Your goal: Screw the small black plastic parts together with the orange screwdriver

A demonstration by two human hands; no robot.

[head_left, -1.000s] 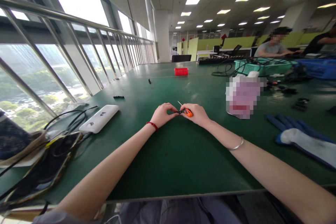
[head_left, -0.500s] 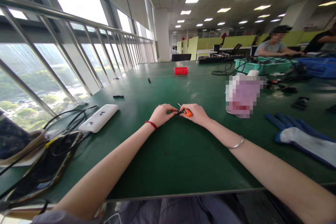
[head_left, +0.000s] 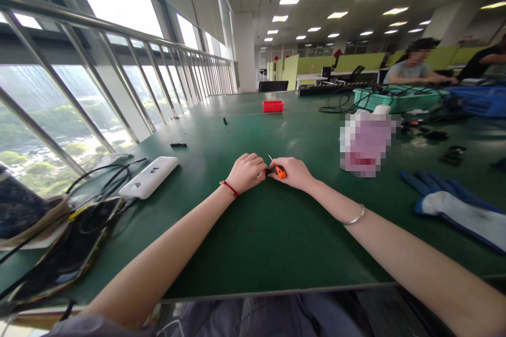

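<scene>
Orange and black, with a thin metal shaft pointing up and away, a screwdriver [head_left: 280, 171] lies in the curled fingers of my right hand [head_left: 295, 171]. My left hand [head_left: 247, 172] is closed, its thumb and fingertips pinching a small black piece [head_left: 268, 171] whose kind I cannot make out. The two hands almost meet above the green table [head_left: 269, 237], and the black piece sits between them. Fingers hide most of the piece and part of the screwdriver handle.
To the left are a white power bank [head_left: 149, 178], black cables and a phone [head_left: 65, 253]. A red tray [head_left: 273, 107] stands farther back. Blue-and-white gloves [head_left: 462, 210], a green basket [head_left: 399, 100] and a blue basket [head_left: 482, 101] lie right. Another person [head_left: 413, 68] sits behind.
My left hand has rolled over slightly, its fingers curling in closer around the black piece. The screwdriver in my right hand has shifted a little left, its shaft now more upright.
</scene>
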